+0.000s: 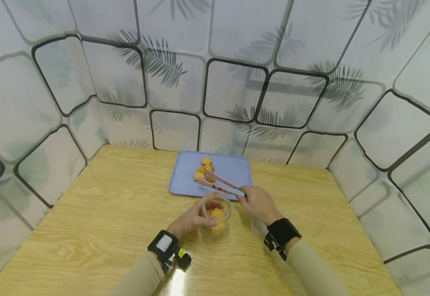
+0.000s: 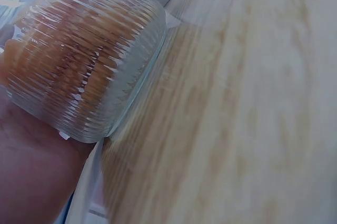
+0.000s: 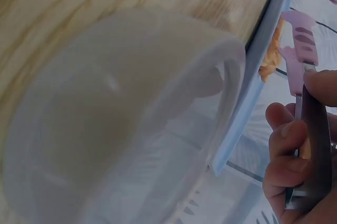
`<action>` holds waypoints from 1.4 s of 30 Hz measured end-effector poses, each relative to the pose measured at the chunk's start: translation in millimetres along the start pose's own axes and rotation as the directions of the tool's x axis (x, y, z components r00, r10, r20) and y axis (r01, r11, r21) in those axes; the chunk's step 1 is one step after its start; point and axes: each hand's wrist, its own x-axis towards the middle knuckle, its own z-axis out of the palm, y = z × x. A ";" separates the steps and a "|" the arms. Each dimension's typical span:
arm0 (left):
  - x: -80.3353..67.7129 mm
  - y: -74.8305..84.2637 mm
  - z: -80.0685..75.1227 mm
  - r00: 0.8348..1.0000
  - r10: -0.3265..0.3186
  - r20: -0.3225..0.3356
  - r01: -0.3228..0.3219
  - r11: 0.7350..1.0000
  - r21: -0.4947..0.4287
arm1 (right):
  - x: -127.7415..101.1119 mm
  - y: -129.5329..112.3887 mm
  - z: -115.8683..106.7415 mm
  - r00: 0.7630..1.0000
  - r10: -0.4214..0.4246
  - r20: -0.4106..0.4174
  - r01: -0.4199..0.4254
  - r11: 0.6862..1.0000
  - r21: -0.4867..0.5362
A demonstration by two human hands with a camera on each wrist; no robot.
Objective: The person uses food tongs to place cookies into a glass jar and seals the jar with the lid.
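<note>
My left hand grips a ribbed glass jar that stands on the wooden table; orange snack pieces lie inside it. In the left wrist view the jar fills the upper left with my hand below it. My right hand holds pink-tipped tongs just beyond the jar. Their tips reach onto a light blue tray beside a small pile of orange snacks. The right wrist view shows my fingers curled round the tongs and the tray's edge.
A translucent white lid lies on the table under my right wrist, large and blurred in the right wrist view. Patterned panel walls close the table in at the back and on both sides. Bare wood spreads to the left.
</note>
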 end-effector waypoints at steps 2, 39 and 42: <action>-0.2 -0.8 0.9 1.000 0.000 -0.001 0.000 1.000 -0.004 | 1.8 0.0 3.5 1.000 0.006 0.002 -0.006 1.000 -0.017; -0.3 -1.2 -0.7 1.000 0.002 -0.006 -0.002 1.000 -0.030 | 11.2 -8.5 11.0 0.997 -0.063 -0.045 0.065 0.997 0.039; -0.8 -1.3 -0.9 1.000 0.004 -0.005 -0.004 1.000 -0.026 | 3.9 -5.7 6.5 0.996 -0.080 -0.042 0.083 0.995 0.061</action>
